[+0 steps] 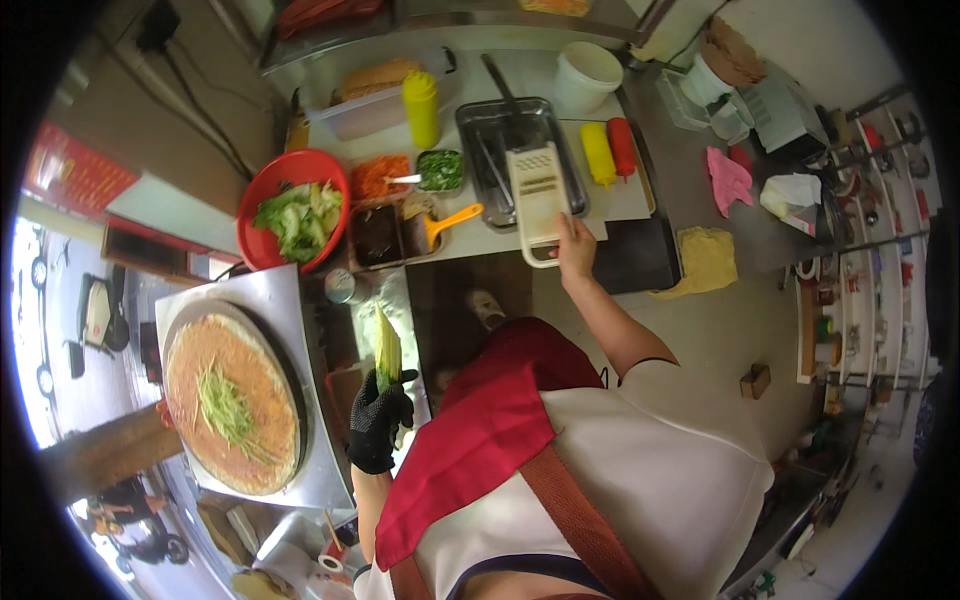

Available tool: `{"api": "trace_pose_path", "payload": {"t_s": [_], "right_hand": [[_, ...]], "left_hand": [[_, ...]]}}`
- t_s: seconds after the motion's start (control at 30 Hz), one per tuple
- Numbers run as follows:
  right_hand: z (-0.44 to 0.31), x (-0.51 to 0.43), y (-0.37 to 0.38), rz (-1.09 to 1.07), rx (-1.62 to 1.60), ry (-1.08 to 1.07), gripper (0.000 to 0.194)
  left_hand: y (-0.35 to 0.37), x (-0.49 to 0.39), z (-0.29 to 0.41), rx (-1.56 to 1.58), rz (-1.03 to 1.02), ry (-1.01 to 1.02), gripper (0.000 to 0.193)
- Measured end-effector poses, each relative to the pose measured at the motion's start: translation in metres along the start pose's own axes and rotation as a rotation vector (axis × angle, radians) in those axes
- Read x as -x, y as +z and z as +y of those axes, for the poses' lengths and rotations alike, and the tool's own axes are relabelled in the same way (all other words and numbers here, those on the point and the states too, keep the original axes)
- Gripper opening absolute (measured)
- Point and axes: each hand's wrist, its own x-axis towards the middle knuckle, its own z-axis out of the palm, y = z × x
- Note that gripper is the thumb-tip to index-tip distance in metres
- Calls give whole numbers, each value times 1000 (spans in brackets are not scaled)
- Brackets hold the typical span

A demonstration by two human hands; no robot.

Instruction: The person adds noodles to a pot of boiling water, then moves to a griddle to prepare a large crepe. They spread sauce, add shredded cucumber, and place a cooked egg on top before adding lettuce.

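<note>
My left hand (380,420), in a black dotted work glove, grips a partly grated cucumber (387,346) that points away from me. A white handheld grater (541,196) is held by its handle in my bare right hand (576,246). The grater's far end overlaps a dark metal tray (475,129). Left of my gloved hand, a large crepe (262,375) lies on a round griddle (302,427). Green cucumber shreds (225,409) are heaped on the sauce-covered crepe.
Beyond the griddle stands a red bowl of lettuce (296,217). Nearby are shredded carrot (377,178), chopped greens (440,171), dark sauce (376,234) and an orange-handled brush (454,219). Squeeze bottles (598,154) lie right of the tray. A white bucket (589,75) stands behind.
</note>
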Motion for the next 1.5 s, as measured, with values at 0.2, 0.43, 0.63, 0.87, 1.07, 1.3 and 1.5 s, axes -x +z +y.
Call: {"api": "trace_pose_path", "payload": {"t_s": [0.2, 0.43, 0.63, 0.87, 1.07, 1.3, 1.5], "right_hand": [[30, -105, -58, 101, 105, 54, 36], [83, -223, -35, -12, 390, -132, 37], [27, -241, -33, -104, 944, -446, 36], [-2, -233, -71, -341, 674, -448, 29], [45, -218, -63, -750, 393, -124, 23], [41, -185, 42, -762, 699, -726, 59], [68, -178, 87, -580, 951, -509, 92]], "left_hand": [[51, -75, -18, -69, -89, -112, 22], [152, -222, -46, -152, -125, -165, 18], [245, -345, -54, -258, -115, -141, 26], [310, -445, -85, -167, -98, -65, 42], [297, -442, -95, -1178, 58, 440, 55], [238, -309, -64, -760, 378, 281, 30], [197, -197, -61, -701, 647, 306, 21]]}}
